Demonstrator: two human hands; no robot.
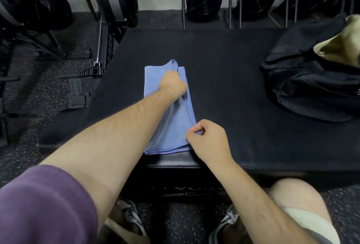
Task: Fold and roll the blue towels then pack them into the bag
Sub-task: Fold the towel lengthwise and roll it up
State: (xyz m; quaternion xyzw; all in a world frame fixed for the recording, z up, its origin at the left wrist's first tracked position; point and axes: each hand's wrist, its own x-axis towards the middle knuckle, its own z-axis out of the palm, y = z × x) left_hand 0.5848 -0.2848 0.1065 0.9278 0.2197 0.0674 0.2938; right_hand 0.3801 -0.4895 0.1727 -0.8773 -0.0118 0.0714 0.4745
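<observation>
You're mid-fold: your left hand [173,86] grips the far end of the blue towel [171,119] lying lengthwise on the black tabletop [233,87], your right hand [206,138] pinches its near right edge, so next square the edges before rolling toward the bag [303,80].

Dim, even indoor light w/ no glare; soft shadows are falling under the forearms onto the black padded worktop [224,72]. Wide-angle lens is bending the edges, esp. the corners. The purple sleeve [44,204] is looking soft & out of focus up close.
</observation>
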